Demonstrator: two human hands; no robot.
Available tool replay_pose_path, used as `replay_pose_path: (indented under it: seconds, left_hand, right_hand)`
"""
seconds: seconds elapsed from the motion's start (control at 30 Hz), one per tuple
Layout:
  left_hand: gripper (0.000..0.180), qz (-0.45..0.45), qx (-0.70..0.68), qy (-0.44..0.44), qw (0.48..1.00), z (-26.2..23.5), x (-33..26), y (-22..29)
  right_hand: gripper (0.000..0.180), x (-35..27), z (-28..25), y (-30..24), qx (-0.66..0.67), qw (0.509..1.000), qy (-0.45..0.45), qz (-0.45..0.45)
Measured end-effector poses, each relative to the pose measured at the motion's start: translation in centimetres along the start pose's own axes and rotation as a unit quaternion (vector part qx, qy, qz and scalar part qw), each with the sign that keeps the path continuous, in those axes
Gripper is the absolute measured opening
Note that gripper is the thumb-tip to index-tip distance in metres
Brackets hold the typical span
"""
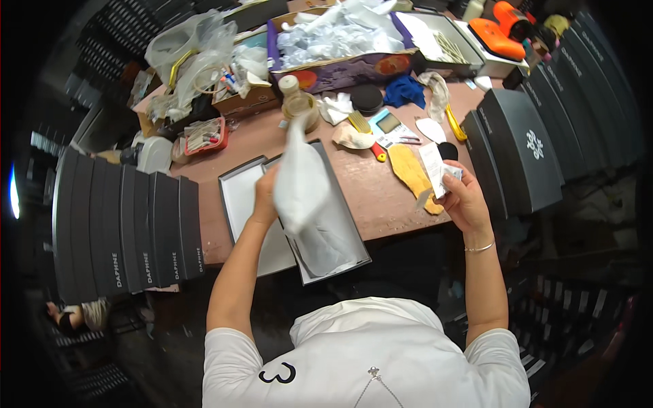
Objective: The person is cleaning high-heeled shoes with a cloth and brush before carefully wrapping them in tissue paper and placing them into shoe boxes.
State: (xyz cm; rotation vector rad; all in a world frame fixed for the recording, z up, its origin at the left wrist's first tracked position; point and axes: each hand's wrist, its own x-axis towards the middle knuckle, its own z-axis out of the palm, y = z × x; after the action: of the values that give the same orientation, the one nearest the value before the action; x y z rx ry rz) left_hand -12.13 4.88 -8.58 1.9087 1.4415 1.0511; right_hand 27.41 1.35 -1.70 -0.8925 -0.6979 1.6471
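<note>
My left hand is closed on a long white wrapped bundle, smeared by motion, and its fingers are partly hidden. The bundle hangs over an open shoe box, where another pale wrapped item lies. Against the box's left side is its white-lined lid. Pinched between the fingers of my right hand are a white paper tag and a small pale packet. Below that hand, a piece of yellow cloth lies on the pinkish table.
Dark shoe boxes stand in a row at left and right. A purple carton of white wrapping stands at the back. A pump bottle, a brush, a calculator and a red basket are on the table.
</note>
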Motion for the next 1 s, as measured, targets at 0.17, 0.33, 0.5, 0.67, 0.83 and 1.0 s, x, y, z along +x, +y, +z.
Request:
replay_pose_path:
  seconds: [0.17, 0.33, 0.5, 0.67, 0.83, 1.0]
  left_hand:
    - [0.029, 0.206, 0.490, -0.016, 0.847, -1.8, -1.0, -7.5]
    - [0.033, 0.236, 0.304, -0.113, 0.916, 1.9, -0.2, 2.4]
    - [0.026, 0.183, 0.407, -0.170, 0.878, 3.0, -1.3, 5.9]
    - [0.023, 0.172, 0.390, -0.405, 0.809, 0.3, -5.0, 5.6]
    - [0.031, 0.162, 0.399, -0.519, 0.739, 3.1, -3.4, 2.6]
    - [0.035, 0.064, 0.163, -0.571, 0.802, -1.0, 2.0, 2.0]
  right_hand:
    - [0.031, 0.3, -0.4, 1.0, 0.022, 1.000, -0.010, 0.004]
    - [0.030, 0.1, -0.4, 0.9, 0.020, 1.000, 0.005, -0.003]
    - [0.028, -0.8, 0.1, 0.0, 0.004, 0.999, 0.026, -0.033]
    - [0.034, -1.1, -1.2, 0.9, 0.000, 1.000, 0.024, -0.003]
    - [0.037, -1.5, 0.8, 0.6, -0.002, 1.000, 0.011, -0.021]
    - [0.036, -2.1, -0.1, -0.3, -0.035, 0.998, -0.016, -0.039]
